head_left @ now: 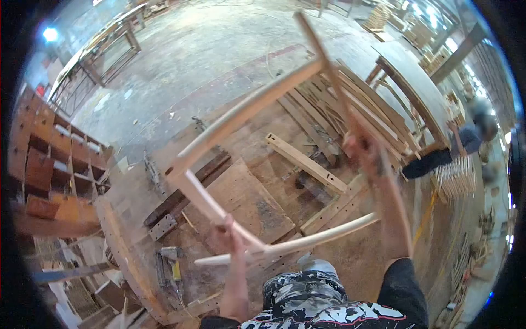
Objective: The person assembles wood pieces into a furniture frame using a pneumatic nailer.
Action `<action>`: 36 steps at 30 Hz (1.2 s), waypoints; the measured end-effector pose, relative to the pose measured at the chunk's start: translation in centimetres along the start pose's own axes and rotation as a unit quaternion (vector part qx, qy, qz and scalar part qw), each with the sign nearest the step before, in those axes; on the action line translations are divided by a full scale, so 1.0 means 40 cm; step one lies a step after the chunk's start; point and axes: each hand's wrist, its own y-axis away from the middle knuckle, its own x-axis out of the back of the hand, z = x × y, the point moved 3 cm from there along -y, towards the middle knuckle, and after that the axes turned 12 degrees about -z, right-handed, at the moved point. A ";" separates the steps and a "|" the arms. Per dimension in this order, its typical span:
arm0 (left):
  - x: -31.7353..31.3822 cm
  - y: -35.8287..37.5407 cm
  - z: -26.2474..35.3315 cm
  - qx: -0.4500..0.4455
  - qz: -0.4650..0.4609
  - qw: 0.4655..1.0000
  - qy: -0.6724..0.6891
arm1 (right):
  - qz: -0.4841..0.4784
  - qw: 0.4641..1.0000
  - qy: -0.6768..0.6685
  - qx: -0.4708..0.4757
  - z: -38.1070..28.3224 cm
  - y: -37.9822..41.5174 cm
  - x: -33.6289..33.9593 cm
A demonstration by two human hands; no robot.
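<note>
Both my hands hold up a wooden frame point(252, 105) of joined bars, like part of a chair, above a worktable point(274, 223). My left hand point(226, 233) is closed around its short left-hand bar, close to the curved lower bar point(323, 234). My right hand point(364, 149) grips the dark bar on the far right side; motion blurs its fingers. Below the frame, a wooden piece with slots point(307, 163) lies across the table. A flat board point(241, 194) rests to its left.
A power tool point(171, 253) with a yellow part lies at the table's left. Stacked wood strips point(364, 101) stand beyond my right hand. A pigeonhole shelf point(60, 159) is at far left, and another person point(466, 141) is at the right near a long table point(411, 93).
</note>
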 end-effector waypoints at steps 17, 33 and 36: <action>-0.281 -0.016 0.188 -0.050 -0.199 0.936 0.287 | -0.025 0.834 0.392 0.387 -0.850 -0.088 -0.148; -0.276 -0.050 0.104 0.115 -0.384 0.855 0.329 | -0.184 0.722 0.430 0.510 -0.836 -0.082 -0.465; -0.277 -0.055 0.041 0.145 -0.412 0.833 0.340 | -0.216 0.727 0.483 0.438 -0.815 -0.043 -0.538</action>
